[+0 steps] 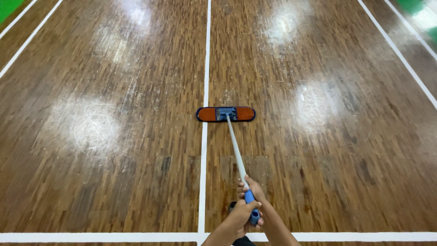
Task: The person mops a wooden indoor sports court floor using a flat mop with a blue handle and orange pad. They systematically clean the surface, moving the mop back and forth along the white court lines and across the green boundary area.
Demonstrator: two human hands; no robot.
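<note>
A flat mop lies on the wooden floor ahead of me. Its orange head with a dark blue rim (226, 114) rests just right of a white line. A pale grey pole (234, 146) runs from the head back to a blue grip (249, 197). Both of my hands hold that grip. My right hand (251, 186) is wrapped around the upper part, where the pole meets it. My left hand (242, 215) is closed around the lower end, just behind the right one. Both forearms come in from the bottom edge.
The wooden parquet court floor (114, 182) shows pale glare patches and scuffs. A white centre line (207, 68) runs away from me and meets a white cross line (91, 237) near my feet. Slanted white lines (400, 54) and green flooring (416, 5) lie at the far corners.
</note>
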